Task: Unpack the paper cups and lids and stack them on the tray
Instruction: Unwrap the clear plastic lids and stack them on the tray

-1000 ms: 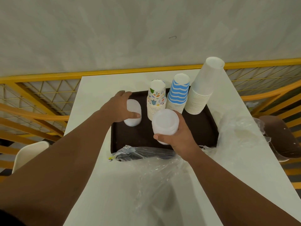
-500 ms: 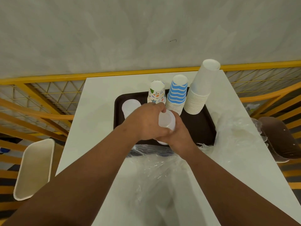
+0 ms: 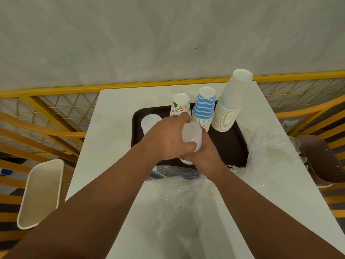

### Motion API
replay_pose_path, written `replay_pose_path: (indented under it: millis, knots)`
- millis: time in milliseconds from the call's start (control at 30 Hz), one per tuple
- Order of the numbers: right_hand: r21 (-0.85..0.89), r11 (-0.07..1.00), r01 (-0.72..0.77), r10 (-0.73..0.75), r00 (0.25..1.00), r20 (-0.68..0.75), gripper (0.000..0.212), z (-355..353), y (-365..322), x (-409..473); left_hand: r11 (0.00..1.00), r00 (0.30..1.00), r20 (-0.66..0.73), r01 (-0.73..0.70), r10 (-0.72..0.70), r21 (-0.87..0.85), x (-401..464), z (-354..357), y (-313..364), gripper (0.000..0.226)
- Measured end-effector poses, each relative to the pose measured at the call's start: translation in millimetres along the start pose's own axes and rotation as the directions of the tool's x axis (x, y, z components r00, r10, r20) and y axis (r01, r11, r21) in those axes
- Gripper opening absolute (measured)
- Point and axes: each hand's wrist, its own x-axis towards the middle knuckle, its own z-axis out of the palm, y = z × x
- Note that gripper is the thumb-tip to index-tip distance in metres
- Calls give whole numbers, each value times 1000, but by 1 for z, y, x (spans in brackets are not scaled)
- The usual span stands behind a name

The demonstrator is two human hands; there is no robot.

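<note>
Both hands (image 3: 186,144) grip a lid stack (image 3: 192,136), its long axis tilted upward.

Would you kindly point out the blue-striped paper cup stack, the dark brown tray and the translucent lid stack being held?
Blue-striped paper cup stack (image 3: 203,107): head view, striped side wall.
Dark brown tray (image 3: 231,144): head view, bare floor at right.
Translucent lid stack (image 3: 192,134): head view, top lid.
</note>
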Motion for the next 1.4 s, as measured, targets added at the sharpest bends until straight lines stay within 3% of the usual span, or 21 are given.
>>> replay_pose_path:
  millis: [133,233,367,500,667,967,1300,1400]
  knots:
    - [26,999,23,-23,1000,6,78,5,1,4,1000,998,-62,-12,12,1,-2,-4,-5,71]
    - [46,998,40,-39,999,-13,83,9,7,8,998,980,-195,-37,27,-46,-1,-19,-14,70]
    - [-26,998,58,-59,998,-26,84,12,8,11,996,939,-337,35,-63,-87,14,-40,-47,65]
    - [-61,997,49,-50,999,-18,87,11,10,13,981,945,-264,186,-193,-49,37,-33,-93,71]
    - [-100,994,42,-45,999,-25,87,8,16,14,986,984,-68,168,-167,4,58,-7,-117,73]
    - [-138,990,30,-36,999,-40,83,4,22,14,976,977,39,208,-211,63,67,11,-127,78]
    - [-138,990,24,-31,998,-47,86,2,18,11,970,972,59,222,-228,99,61,9,-126,89]
    - [-115,993,19,-23,999,-40,86,1,14,9,981,976,-124,185,-177,52,43,-3,-110,76]
